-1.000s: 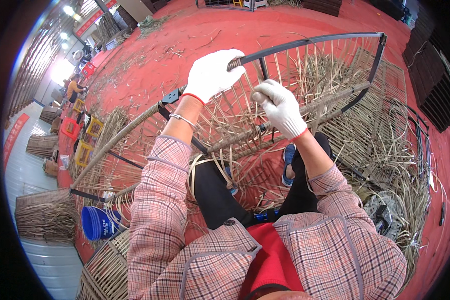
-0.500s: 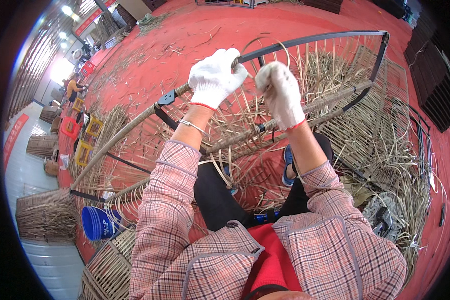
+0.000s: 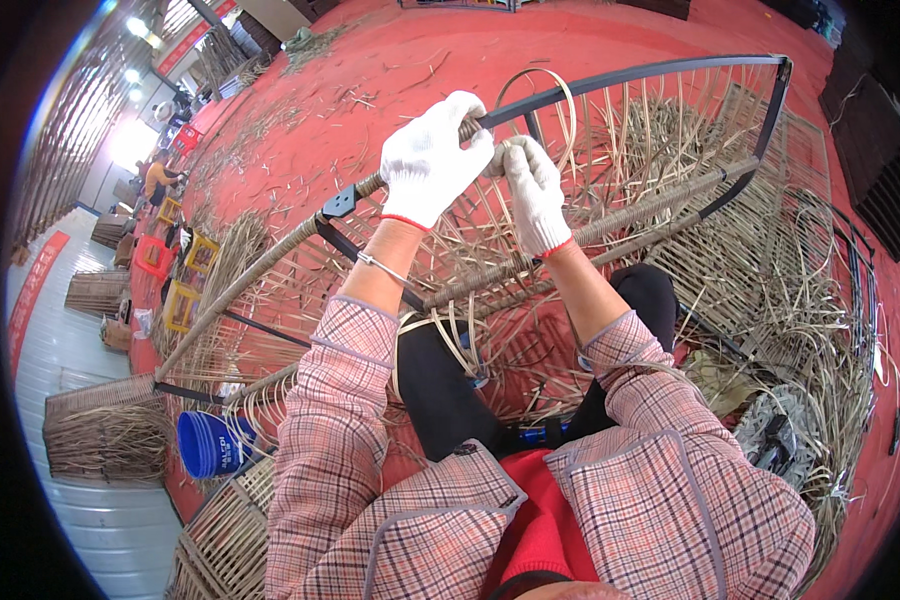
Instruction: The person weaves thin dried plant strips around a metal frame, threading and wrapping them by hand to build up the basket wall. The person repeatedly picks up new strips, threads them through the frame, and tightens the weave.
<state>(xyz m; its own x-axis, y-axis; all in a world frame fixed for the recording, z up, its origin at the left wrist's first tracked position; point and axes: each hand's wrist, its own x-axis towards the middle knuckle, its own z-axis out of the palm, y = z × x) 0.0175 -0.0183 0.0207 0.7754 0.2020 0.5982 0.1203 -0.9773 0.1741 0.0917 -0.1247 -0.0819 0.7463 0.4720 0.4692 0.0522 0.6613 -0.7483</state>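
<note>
Gloves, white and knitted, cover both hands. The left hand [image 3: 432, 155] is clamped around the top bar of a dark metal frame [image 3: 670, 72], at the spot where the bar's cane wrapping ends. The right hand [image 3: 532, 190], just beside it and touching it at the fingertips, is closed on a thin cane strip [image 3: 540, 75] that loops up over the bar. The frame lies tilted across the person's lap above the red floor [image 3: 390, 60], with loose cane strands hanging from its thin rods. A second wrapped bar [image 3: 610, 225] runs below the hands. A blue bucket [image 3: 210, 443] stands to the left, near woven baskets [image 3: 100, 435].
</note>
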